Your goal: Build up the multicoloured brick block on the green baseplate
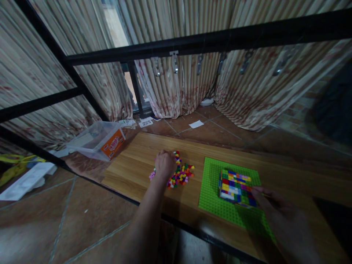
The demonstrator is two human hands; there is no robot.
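A pile of small multicoloured toy bricks (181,176) lies loose on the wooden tabletop. My left hand (165,164) is down at its left side with the fingers curled inward; what they pinch, if anything, is hidden. To the right lies a green studded baseplate (210,183). On it stands a block-shaped structure of building bricks (235,187) in many colours. My right hand (280,211) reaches over the plate's right side, its thumb and fingers closed at the structure's right edge. Dim light blurs those fingertips.
A clear plastic box (93,141) with an orange label stands on the tiled floor beyond the table's left end. A black metal frame (192,46) with hanging clips crosses above, before striped curtains (176,88). Papers (196,124) lie on the floor behind the table.
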